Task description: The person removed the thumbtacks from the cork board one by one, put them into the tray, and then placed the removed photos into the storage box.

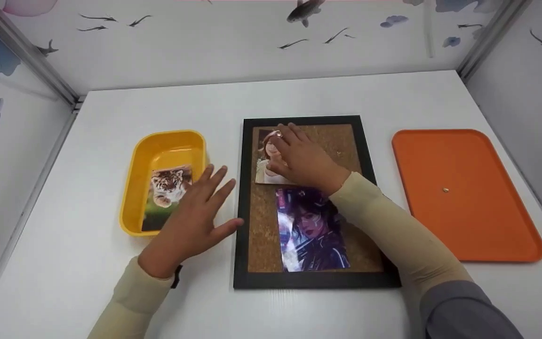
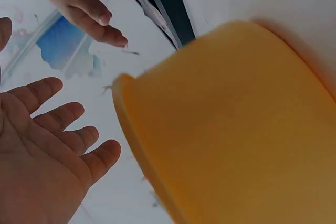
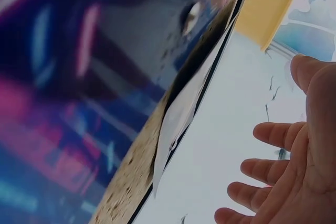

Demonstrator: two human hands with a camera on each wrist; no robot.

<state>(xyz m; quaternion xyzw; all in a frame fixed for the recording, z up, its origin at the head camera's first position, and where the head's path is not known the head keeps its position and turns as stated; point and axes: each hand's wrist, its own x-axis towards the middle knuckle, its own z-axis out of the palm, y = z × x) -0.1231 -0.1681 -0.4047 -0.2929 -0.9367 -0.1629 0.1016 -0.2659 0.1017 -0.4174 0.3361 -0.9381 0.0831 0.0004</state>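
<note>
A black-framed cork board [image 1: 367, 160] lies on the table. Near its upper left is a photo of a smiling person [image 1: 266, 172], fixed with a shiny thumbtack [image 1: 279, 134]. My right hand [image 1: 306, 160] is over this photo, its fingers extended beside the tack and pinching nothing; the right wrist view shows the photo's edge curling up. Below it lies a glossy purple portrait print [image 1: 313, 230], with a tack [image 1: 302, 193] at its top. My left hand [image 1: 191, 216], fingers spread and holding nothing, hovers by the yellow bin [image 1: 132, 188], partly covering the tiger photo [image 1: 167, 188] inside.
To the right lies an orange tray [image 1: 468, 226] with one small thumbtack [image 1: 445, 190] on it. White panels [image 1: 233, 52] printed with fish and ink shapes enclose the white table [image 1: 224, 103] at the back and sides.
</note>
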